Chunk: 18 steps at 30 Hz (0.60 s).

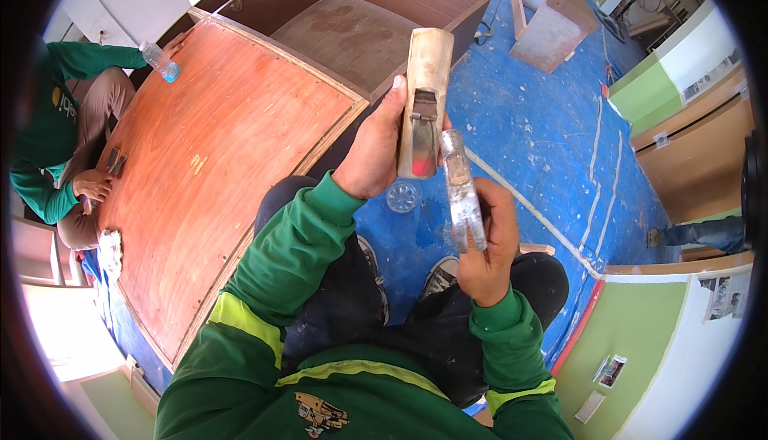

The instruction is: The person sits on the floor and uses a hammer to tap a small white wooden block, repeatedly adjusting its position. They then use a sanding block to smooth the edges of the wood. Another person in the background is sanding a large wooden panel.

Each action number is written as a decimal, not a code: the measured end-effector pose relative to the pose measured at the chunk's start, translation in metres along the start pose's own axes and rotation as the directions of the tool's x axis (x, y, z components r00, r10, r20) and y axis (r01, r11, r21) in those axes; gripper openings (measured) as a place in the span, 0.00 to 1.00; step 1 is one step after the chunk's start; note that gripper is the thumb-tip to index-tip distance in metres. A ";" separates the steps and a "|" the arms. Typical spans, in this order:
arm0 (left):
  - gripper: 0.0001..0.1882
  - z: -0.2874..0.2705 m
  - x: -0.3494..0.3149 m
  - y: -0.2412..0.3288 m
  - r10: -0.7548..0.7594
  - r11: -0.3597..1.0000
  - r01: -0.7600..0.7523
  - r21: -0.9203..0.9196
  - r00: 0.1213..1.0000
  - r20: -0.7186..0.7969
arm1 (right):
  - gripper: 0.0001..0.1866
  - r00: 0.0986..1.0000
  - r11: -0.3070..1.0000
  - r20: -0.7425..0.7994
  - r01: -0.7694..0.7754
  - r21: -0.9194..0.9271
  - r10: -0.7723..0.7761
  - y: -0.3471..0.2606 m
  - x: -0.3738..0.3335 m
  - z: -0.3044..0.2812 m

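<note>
My left hand (376,146) grips a wooden hand plane (418,132) above my knees. The plane is held lengthwise, with its blade slot and metal iron facing up, and a red patch marks its near end. Closed around a hammer is my right hand (491,244). The worn metal head of the claw hammer (462,188) lies close beside the plane's near right side, its claw toward me; whether they touch I cannot tell. Most of the hammer's handle is hidden by my hand.
A reddish wooden panel (208,152) lies to my left, with a co-worker's hand (94,186) at its edge and a water bottle (160,62) on it. Beyond stands an open brown box (352,36). A clear plastic bottle (402,198) is on the blue floor sheet (528,136).
</note>
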State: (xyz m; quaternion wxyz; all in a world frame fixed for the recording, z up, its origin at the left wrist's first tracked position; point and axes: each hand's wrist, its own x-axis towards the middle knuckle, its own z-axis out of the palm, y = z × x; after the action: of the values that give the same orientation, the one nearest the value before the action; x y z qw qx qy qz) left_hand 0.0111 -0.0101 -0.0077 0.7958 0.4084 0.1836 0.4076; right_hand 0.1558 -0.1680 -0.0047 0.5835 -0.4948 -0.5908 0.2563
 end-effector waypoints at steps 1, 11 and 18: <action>0.37 -0.001 0.001 -0.001 -0.003 1.000 0.003 0.015 1.000 -0.008 | 0.16 1.000 1.000 0.012 0.019 -0.016 -0.019 0.000 0.001 0.000; 0.37 -0.003 -0.002 0.004 -0.125 0.975 0.132 0.177 0.991 -0.049 | 0.21 0.968 0.951 0.169 0.218 -0.218 -0.183 -0.007 0.005 -0.003; 0.38 0.004 -0.011 0.017 -0.199 0.952 0.200 0.230 0.980 -0.026 | 0.25 0.898 0.877 0.250 0.419 -0.236 -0.362 -0.005 0.003 -0.001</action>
State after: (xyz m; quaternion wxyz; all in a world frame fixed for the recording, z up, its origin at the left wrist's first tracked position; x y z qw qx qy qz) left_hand -0.0014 -0.0155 0.0079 0.7797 0.4771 0.2711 0.3016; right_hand 0.1559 -0.1672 0.0016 0.4846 -0.4150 -0.7643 0.0933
